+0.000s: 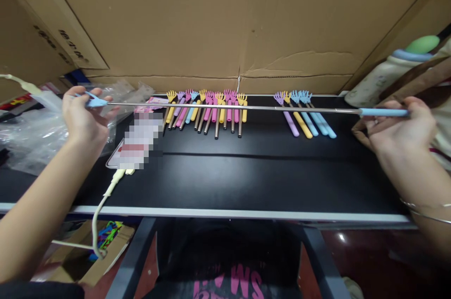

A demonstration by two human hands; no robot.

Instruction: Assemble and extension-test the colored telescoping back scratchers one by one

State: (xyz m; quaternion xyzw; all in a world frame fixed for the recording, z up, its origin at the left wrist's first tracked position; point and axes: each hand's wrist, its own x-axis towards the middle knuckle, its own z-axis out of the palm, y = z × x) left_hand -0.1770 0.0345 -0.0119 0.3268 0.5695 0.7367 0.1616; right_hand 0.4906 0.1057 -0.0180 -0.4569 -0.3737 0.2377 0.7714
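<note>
A telescopic back scratcher (232, 107) is stretched out level above the black table, its thin metal rod spanning between my hands. My left hand (84, 115) grips its light-blue claw end at the left. At the right, my right hand (405, 127) is closed around the light-blue handle. Behind the rod lies a row of back scratchers (206, 106) with yellow, pink, purple and blue claws, their rods collapsed. A smaller group of back scratchers (305, 113) in purple, yellow and blue lies farther right.
A phone (139, 144) with a plugged-in cable (100, 209) lies left on the table (253, 186). Clear plastic bags (31, 134) pile beside it. Cardboard (211, 21) walls the back. A bottle (384, 73) leans at right; an open box (105, 252) stands below left.
</note>
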